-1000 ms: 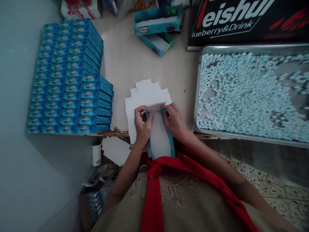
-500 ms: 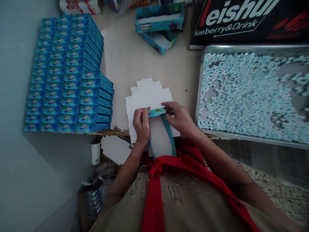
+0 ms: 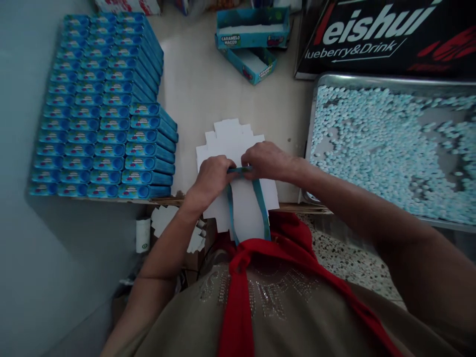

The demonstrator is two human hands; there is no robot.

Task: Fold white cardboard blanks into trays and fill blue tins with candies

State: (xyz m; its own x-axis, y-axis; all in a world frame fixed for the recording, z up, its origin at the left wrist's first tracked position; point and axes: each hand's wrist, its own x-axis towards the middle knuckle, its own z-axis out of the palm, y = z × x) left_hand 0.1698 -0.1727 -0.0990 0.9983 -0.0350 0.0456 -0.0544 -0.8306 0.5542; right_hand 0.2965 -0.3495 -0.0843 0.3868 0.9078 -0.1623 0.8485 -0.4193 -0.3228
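A partly folded cardboard box point(image 3: 247, 208), white inside with blue walls, lies in front of my body on a flat white cardboard sheet or stack point(image 3: 228, 134). My left hand point(image 3: 211, 178) pinches the left end of the box's far wall. At the right end of that wall, my right hand point(image 3: 266, 161) is closed on it, fingers bent over the edge. The far wall stands up between both hands, and the blue side walls curve toward me. The box's near end is hidden by the red apron point(image 3: 243, 258).
Stacked blue cartons point(image 3: 111, 109) fill the table's left side. Two open blue display boxes point(image 3: 253, 37) sit at the back. On the right, a metal tray point(image 3: 310, 139) holds pale blue candies, with a black printed box point(image 3: 364, 39) behind it. White cut cardboard point(image 3: 163, 218) lies below the table edge.
Both hands have shifted from holding the far flap to gripping over its top, wrists raised and elbows further out. The far wall now stands more upright. The view has moved slightly.
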